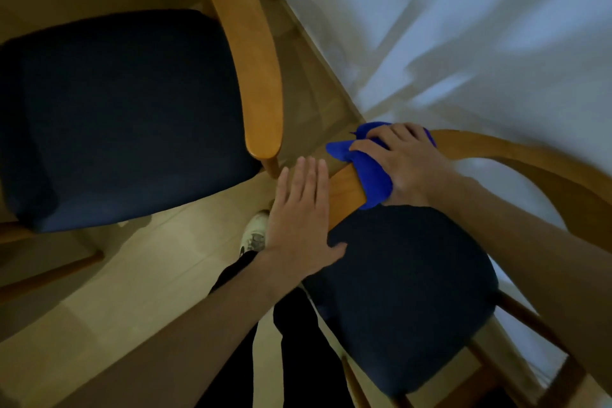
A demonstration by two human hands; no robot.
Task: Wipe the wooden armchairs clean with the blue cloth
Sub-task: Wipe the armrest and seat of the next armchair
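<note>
Two bare forearms reach in from the bottom of the view, above dark trouser legs and a white shoe (255, 235) on the pale floor (139, 275). At the end of the left forearm, the left hand (303, 219) is flat and released, fingers straight and together, holding nothing; it hovers just beside the wooden armrest (344, 192) of the near armchair (407, 295), and whether it touches the wood cannot be told. Over on the other side, the right hand (404, 162) is clenched on the blue cloth (371, 172), pressing it onto that same armrest where the rail starts to curve into the back.

That cloth is a vivid royal blue, soft and bunched, draped over both sides of the rail with a loose corner sticking out to the left. Both chairs have warm honey-coloured wood and dark navy seat pads. The far armchair (126, 116) stands well apart to the left, its armrest end pointing toward the hands.

White curtain fabric (463, 26) fills the upper right, blurred. The near chair's legs are cut off at the bottom edge, and much of the cloth is hidden under the palm.
</note>
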